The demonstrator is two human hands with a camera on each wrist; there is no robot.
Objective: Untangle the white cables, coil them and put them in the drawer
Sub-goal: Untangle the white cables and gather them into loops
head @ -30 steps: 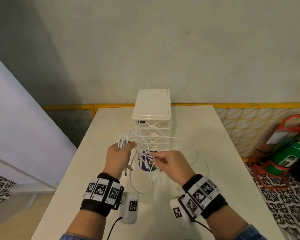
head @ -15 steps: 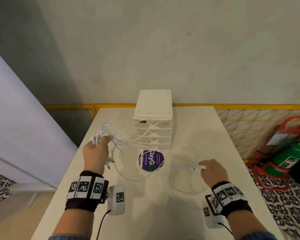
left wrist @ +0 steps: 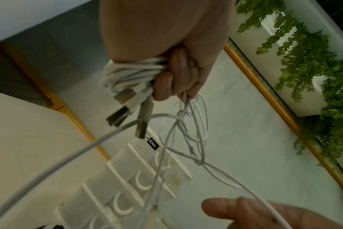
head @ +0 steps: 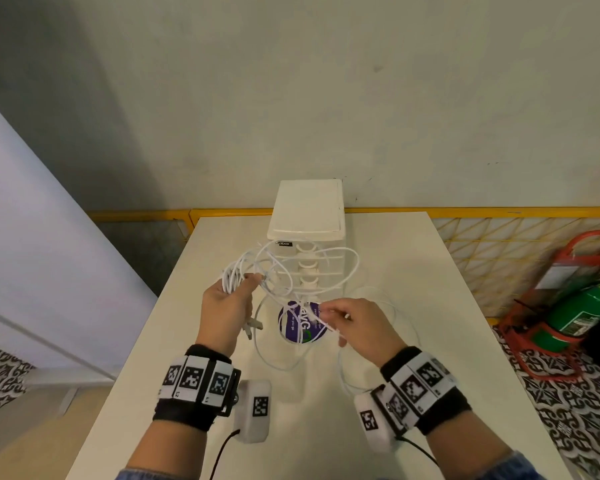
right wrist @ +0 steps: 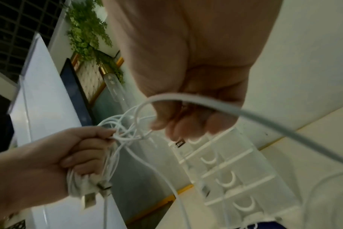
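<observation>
- The right hand (head: 359,329) pinches one thin strand of the tangled white cables (head: 291,282) between thumb and fingertips, above the white table (head: 430,306).
- The left hand (head: 227,306) is clenched around a bunched coil of those cables, metal USB plugs (left wrist: 123,106) hanging below the fist.
- Loose loops trail onto the table over a round purple sticker (head: 300,322).
- Behind stands the white plastic drawer tower (head: 307,209), drawers closed.

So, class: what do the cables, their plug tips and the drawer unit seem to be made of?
Cables: white, smooth, probably plastic or rubber sheathing, since they bend into loose loops. Plug tips: likely metal, grey and dully reflective. Drawer unit: seemingly hard plastic, with an opaque cream top and translucent fronts.
</observation>
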